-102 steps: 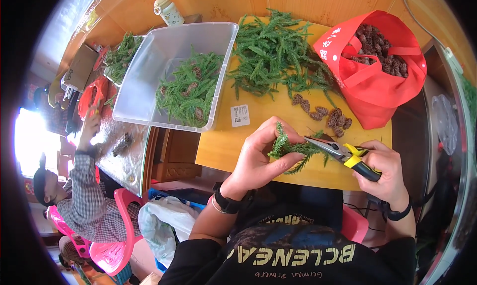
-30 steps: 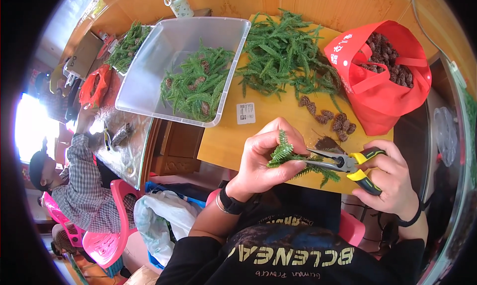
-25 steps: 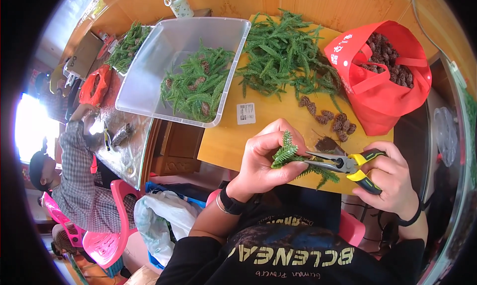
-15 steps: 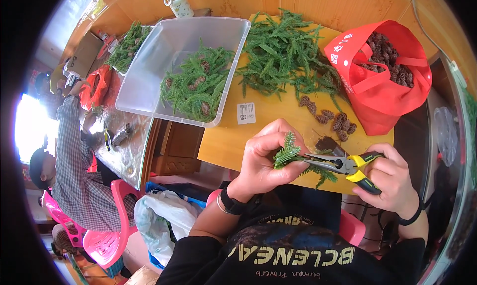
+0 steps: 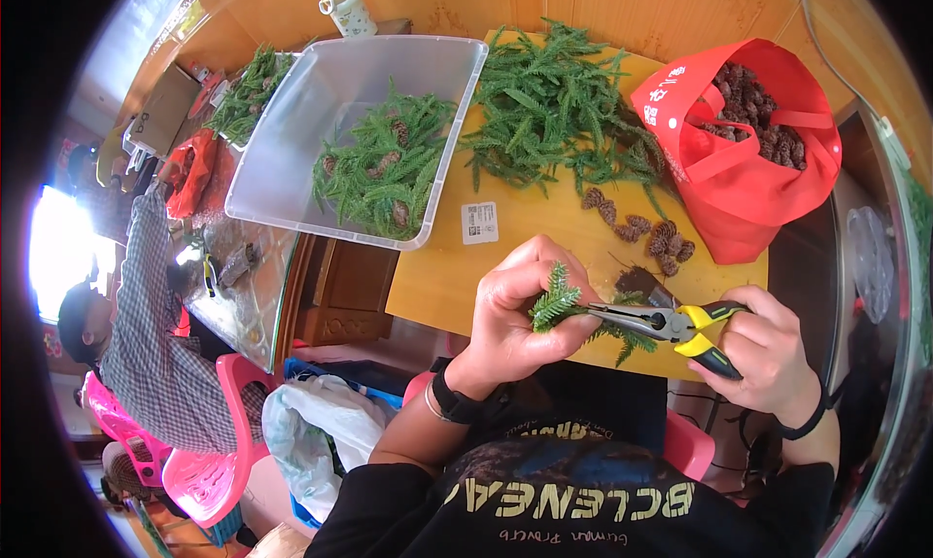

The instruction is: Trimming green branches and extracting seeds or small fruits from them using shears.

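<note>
My left hand pinches an artificial pine sprig, its green needles poking out on both sides of my fingers. In my right hand are needle-nose pliers with yellow and black handles. Their tips reach my left fingertips at the sprig; what exactly sits between the jaws is too small to tell. Just beyond the pliers, several brown pine cones lie on the yellow table. A dark brown patch with a bit of greenery lies behind the jaws.
Green pine sprigs are heaped at the table's back. A red bag of pine cones stands right. To the left sits a clear plastic bin holding sprigs with cones. Farther left, a person in a checked shirt works at another table beside pink chairs.
My hands, the sprig and the pliers stay nearly in place, with only a slight shift. The co-worker's arm at the left has moved a little.
</note>
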`<state>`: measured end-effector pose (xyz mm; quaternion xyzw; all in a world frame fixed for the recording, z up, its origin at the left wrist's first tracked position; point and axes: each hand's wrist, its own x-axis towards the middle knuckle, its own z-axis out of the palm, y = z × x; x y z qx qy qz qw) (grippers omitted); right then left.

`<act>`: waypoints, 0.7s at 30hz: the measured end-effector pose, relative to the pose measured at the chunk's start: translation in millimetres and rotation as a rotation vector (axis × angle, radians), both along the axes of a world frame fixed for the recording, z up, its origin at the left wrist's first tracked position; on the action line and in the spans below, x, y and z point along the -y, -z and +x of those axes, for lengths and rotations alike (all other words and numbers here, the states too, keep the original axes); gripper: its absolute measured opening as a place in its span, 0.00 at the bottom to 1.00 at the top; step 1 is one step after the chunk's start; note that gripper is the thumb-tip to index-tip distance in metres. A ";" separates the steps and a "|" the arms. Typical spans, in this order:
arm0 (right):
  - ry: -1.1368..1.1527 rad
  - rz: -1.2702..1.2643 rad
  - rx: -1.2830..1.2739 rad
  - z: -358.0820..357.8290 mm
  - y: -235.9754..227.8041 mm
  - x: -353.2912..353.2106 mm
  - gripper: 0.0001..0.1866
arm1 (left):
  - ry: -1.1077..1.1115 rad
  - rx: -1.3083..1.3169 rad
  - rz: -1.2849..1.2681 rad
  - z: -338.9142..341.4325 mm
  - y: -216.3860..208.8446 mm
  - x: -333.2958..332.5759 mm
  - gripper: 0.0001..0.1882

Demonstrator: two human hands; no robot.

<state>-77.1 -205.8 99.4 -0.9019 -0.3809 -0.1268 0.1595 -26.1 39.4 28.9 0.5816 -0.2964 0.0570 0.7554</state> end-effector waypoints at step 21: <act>0.105 0.070 -0.051 3.8 2.8 -7.1 0.11 | -0.174 0.106 0.123 0.4 -5.3 -0.8 0.08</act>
